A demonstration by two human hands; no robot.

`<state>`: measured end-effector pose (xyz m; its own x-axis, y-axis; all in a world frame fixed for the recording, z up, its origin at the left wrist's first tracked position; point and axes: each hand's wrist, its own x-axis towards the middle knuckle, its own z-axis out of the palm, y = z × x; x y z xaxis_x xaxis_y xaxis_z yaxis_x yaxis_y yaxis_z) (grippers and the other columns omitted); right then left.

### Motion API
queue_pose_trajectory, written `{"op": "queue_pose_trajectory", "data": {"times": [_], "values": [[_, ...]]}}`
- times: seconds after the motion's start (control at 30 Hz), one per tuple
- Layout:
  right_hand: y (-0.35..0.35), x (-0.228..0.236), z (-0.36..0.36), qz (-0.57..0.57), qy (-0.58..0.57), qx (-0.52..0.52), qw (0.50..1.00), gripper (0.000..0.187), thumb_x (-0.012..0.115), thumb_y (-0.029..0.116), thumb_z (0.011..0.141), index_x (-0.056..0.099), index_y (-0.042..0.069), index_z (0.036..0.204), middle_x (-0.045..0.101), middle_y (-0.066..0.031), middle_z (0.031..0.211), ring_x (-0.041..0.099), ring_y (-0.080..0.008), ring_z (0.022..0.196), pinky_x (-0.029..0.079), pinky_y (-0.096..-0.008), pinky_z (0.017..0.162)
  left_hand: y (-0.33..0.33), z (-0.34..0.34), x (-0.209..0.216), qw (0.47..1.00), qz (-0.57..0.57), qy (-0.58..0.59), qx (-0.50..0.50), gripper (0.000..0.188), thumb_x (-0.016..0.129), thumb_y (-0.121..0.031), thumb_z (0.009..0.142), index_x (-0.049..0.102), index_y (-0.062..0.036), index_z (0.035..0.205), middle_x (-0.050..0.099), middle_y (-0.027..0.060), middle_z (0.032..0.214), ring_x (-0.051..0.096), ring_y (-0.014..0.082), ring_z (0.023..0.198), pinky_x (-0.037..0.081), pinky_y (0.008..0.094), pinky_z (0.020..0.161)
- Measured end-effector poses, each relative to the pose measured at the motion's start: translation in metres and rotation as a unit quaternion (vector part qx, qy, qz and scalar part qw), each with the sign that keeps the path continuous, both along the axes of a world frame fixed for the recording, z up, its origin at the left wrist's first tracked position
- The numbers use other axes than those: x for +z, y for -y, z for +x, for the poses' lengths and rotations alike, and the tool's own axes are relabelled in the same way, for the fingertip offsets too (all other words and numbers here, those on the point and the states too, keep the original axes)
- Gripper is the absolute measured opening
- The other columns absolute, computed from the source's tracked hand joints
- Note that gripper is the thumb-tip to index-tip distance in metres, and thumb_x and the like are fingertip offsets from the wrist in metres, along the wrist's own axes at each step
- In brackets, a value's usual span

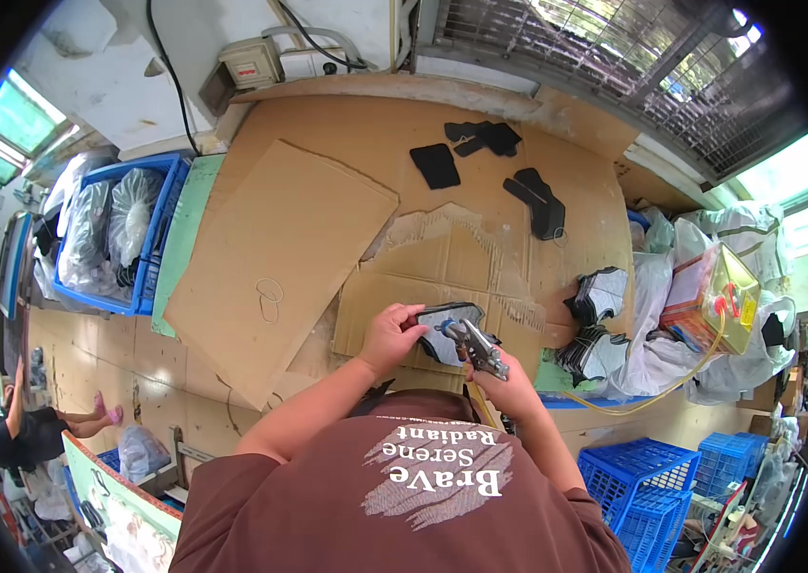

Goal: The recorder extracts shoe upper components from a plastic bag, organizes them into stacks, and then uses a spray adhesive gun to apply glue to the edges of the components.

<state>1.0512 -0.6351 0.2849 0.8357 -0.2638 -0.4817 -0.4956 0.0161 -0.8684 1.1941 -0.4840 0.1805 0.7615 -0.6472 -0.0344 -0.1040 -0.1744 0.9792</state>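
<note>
Apparently spraying is in hand: the left hand [392,336] pinches the grey piece [434,346] over cardboard [396,307] on the near table [327,122] — the right hand [509,384] grips the spray gun [486,359]. The next move likely calls for steady aim.

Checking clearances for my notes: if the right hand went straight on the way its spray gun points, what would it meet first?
Likely the black-edged piece at the left hand, met by the spray gun in the right hand; depth is unclear.

Left fingers [409,315] hold pad [436,348], right fingers [500,381] spray gun [482,353].
</note>
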Motion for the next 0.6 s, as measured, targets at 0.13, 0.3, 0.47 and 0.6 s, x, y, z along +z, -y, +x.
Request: {"op": "queue_pose_trajectory", "data": {"times": [0.13,0.3,0.47,0.6], "values": [[-0.0018,0.0005,0.0007,-0.003,-0.002,-0.002,1.0,0.023,0.052,0.005,0.072,0.053,0.002,0.094,0.057,-0.0047,0.076,0.054,-0.0132,0.073,0.043,-0.0274,0.07,-0.0011,0.0006,-0.0003,1.0,-0.01,-0.005,-0.01,0.032,0.065,-0.004,0.074,0.06,-0.0016,0.105,0.05,0.0015,0.075,0.048,0.0088,0.067,0.042,0.0213,0.062],[-0.0044,-0.003,0.0002,0.001,0.003,-0.01,1.0,0.023,0.053,0.004,0.072,0.053,0.002,0.095,0.056,-0.0049,0.078,0.053,-0.0131,0.073,0.043,-0.0274,0.07,-0.0022,0.002,-0.003,1.0,-0.013,0.006,-0.019,0.03,0.063,-0.004,0.076,0.059,-0.0013,0.106,0.049,0.0018,0.076,0.048,0.0093,0.067,0.042,0.0216,0.063],[-0.0064,0.001,0.0035,0.01,-0.023,-0.014,1.0,0.023,0.054,0.004,0.072,0.053,0.001,0.095,0.056,-0.0047,0.078,0.053,-0.013,0.073,0.043,-0.0273,0.07,-0.0031,0.0031,-0.0008,1.0,-0.005,0.011,-0.026,0.03,0.061,-0.004,0.077,0.059,-0.0008,0.106,0.05,0.0025,0.076,0.048,0.0099,0.067,0.042,0.022,0.063],[-0.0071,-0.0022,0.003,0.007,-0.028,-0.014,0.999,0.023,0.054,0.004,0.073,0.053,0.001,0.095,0.056,-0.0051,0.078,0.053,-0.0128,0.073,0.044,-0.0274,0.069,-0.0031,0.0031,-0.0022,1.0,-0.01,0.001,-0.025,0.029,0.061,-0.004,0.077,0.058,0.0,0.106,0.05,0.0026,0.076,0.048,0.0099,0.067,0.042,0.0221,0.063]]}}
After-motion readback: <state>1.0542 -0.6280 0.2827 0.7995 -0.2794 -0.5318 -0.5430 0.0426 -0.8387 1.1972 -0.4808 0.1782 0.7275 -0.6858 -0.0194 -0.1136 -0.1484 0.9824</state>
